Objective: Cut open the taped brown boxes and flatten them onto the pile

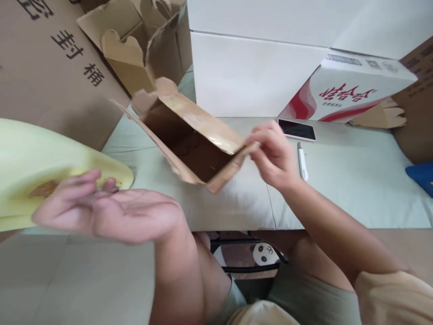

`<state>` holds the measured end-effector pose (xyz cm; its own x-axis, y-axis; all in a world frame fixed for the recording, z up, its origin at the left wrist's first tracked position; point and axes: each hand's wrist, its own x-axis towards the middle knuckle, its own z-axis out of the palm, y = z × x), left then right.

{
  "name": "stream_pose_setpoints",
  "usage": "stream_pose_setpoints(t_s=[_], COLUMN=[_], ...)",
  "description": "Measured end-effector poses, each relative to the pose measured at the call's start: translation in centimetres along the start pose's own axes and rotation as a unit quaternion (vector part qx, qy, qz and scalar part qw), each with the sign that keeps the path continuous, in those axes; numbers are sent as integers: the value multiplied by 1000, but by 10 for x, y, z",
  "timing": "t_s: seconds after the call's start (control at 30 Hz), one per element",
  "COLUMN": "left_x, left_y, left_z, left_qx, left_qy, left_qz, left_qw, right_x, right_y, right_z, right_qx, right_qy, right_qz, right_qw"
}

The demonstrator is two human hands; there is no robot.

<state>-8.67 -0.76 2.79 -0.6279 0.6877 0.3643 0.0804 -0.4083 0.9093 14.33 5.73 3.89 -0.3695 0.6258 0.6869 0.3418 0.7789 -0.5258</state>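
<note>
My right hand (274, 155) pinches the near corner flap of a small brown cardboard box (189, 140). The box is tilted, lifted over the table, with its open inside facing me. My left hand (111, 212) is palm up at the lower left, blurred by motion, fingers stretched out and holding nothing. It hovers over the edge of a pale yellow sheet or bag (40, 167) printed with a brown patch.
A pale green cloth covers the table (355, 189). On it lie a phone (297, 130) and a white pen-like tool (302, 162). Folded brown boxes (135, 49), a large brown carton (43, 63), white boxes (250, 72) and a red-and-white carton (352, 95) stand behind.
</note>
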Motion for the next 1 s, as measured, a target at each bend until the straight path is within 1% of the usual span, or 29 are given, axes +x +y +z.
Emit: stream_pose_setpoints(t_s=[0.03, 0.1, 0.17, 0.27, 0.33, 0.43, 0.53, 0.63, 0.7, 0.77, 0.83, 0.87, 0.93, 1.0], left_x=[1, 2, 2, 0, -2, -4, -5, -6, -8, -10, -12, -12, -13, -12], left_y=[-2, -7, -12, -18, -21, -24, -26, -28, -29, -29, -30, -31, -33, -35], left_z=[4, 14, 25, 42, 50, 56, 59, 62, 63, 63, 61, 60, 56, 52], left_qx=[0, 4, -4, -80, -116, -99, -82, -87, -93, -87, -77, -74, -69, -53], left_qy=[-9, -26, -46, -68, -66, -56, -57, -44, -43, -53, -57, -58, -61, -70], left_qz=[-3, -6, -9, -10, -5, 10, 52, 89, 89, 77, 76, 83, 92, 86], left_qw=[1000, 1000, 999, 994, 991, 993, 994, 991, 991, 992, 992, 992, 991, 992], right_x=[-16, -46, -75, -106, -116, -120, -118, -116, -114, -110, -105, -102, -97, -94], right_y=[1, 2, 4, 9, 11, 16, 20, 24, 25, 25, 23, 22, 19, 16], right_z=[-16, -43, -59, -68, -69, -70, -74, -83, -89, -93, -91, -89, -82, -73], right_qx=[7, 20, 26, 12, 0, -13, -28, -11, 7, 23, 31, 28, 3, -36], right_qy=[22, 52, 68, 84, 71, 35, 42, 39, 19, 18, 39, 48, 53, 51], right_qz=[2, 30, 60, 81, 86, 82, 66, 56, 70, 106, 133, 134, 114, 94], right_qw=[1000, 998, 996, 993, 994, 996, 997, 998, 997, 994, 990, 989, 992, 994])
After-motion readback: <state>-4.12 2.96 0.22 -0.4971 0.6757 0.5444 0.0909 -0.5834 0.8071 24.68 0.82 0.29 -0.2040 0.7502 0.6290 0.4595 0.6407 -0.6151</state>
